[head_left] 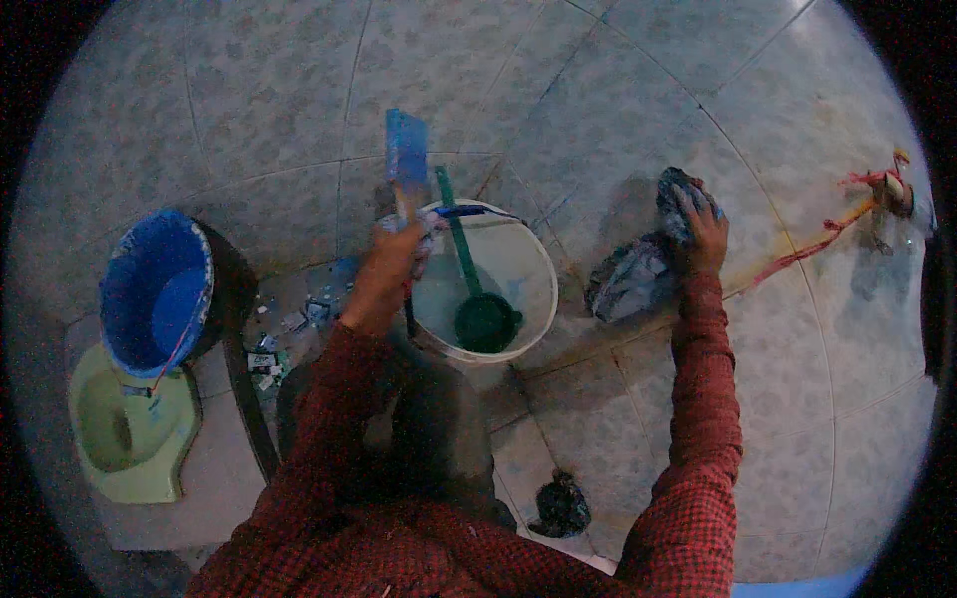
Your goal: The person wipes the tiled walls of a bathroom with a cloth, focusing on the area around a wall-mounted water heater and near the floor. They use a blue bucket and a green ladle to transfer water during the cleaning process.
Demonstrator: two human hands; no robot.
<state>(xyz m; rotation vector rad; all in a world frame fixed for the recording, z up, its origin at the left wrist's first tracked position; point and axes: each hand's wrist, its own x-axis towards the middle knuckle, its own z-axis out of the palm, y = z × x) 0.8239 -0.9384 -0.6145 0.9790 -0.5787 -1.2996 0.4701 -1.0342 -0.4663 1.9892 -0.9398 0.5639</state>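
My left hand point(396, 244) is closed around the pale handle of a flat, blue-headed tool point(407, 149), blurred and held up in front of the tiled wall. Just to its right is a white bucket point(543, 264) with cloudy water inside. A dark green long-handled dipper point(485, 321) rests in that bucket, its handle leaning on the far rim. Off to the right, my right hand point(706, 231) grips a dark grey crumpled bundle point(676, 199) against the tiles; its material is unclear. Beside this hand, a larger grey crumpled plastic bag point(630, 279) lies by the wall.
A blue bucket point(155, 299) stands at left by a pale green squat toilet point(135, 429). Small litter scraps point(289, 334) lie between the buckets. A tap point(892, 194) with red cord juts from the right wall. Black crumpled plastic point(561, 506) lies on the floor near me.
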